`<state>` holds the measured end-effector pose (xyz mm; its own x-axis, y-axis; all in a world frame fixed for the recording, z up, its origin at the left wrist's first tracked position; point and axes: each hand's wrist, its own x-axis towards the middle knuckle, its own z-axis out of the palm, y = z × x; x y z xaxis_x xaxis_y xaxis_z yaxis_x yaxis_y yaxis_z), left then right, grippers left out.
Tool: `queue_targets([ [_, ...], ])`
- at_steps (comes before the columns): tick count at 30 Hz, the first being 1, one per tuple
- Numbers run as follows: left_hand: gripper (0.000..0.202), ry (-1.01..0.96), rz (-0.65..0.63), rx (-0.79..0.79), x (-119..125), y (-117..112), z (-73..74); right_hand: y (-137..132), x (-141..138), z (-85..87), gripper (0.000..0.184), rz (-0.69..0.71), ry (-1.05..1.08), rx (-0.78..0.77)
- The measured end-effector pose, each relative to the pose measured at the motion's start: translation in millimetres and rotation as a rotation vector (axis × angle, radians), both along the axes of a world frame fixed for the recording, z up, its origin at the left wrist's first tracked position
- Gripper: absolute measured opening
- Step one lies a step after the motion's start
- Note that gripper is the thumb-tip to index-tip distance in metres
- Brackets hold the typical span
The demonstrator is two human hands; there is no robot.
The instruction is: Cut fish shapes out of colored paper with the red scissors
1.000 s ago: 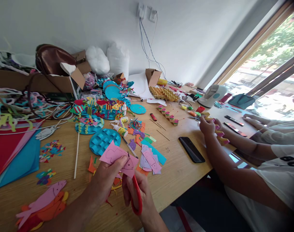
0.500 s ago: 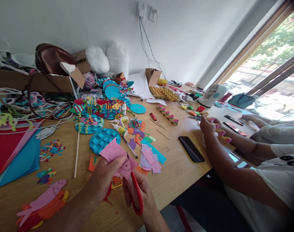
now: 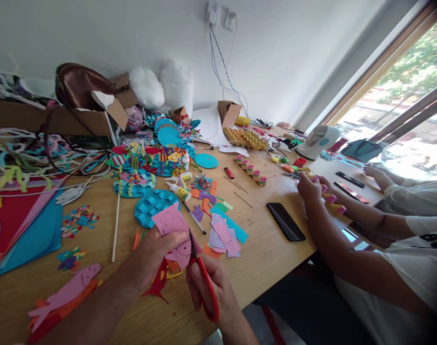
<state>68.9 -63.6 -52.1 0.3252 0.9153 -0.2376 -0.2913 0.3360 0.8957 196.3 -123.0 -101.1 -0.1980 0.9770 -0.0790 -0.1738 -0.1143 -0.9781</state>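
Pink paper [image 3: 168, 223], one sheet with two fish outlines drawn on it, is pinched in the left hand [image 3: 155, 256] just above the desk [image 3: 269, 258], near its front edge. One pair of red scissors [image 3: 206, 282] is gripped by the right hand [image 3: 213, 292], and the blades meet the sheet's lower edge. One black phone [image 3: 286, 228] lies to the right. Beyond it a co-worker's hand [image 3: 309, 188] holds folded strips. The desk is pale wood strewn with coloured cut-outs. It stands against a white wall [image 3: 276, 57], with a large window [image 3: 408, 91] on the right. The scissors' long axis runs away from the person, tips pointing up and slightly left into the paper.
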Motion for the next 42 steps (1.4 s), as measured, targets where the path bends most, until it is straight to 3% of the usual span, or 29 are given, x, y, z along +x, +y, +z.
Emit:
queue_targets([
  [16,0.014,0.068,-0.187,-0.006,-12.9,12.5,-0.6,-1.3,10.3,11.0,0.056,0.074,-0.085,-0.044],
  [20,0.018,0.126,-0.194,-0.036,-15.8,14.8,-2.7,-0.7,14.0,13.0,0.059,0.083,-0.141,-0.003],
  [30,0.010,0.056,-0.205,-0.015,-13.8,15.4,-4.0,0.3,10.8,12.6,0.054,0.069,-0.119,-0.024],
  [42,0.015,0.076,-0.213,-0.055,-15.9,16.4,-10.5,-0.2,14.1,8.8,0.037,0.065,-0.193,-0.015],
])
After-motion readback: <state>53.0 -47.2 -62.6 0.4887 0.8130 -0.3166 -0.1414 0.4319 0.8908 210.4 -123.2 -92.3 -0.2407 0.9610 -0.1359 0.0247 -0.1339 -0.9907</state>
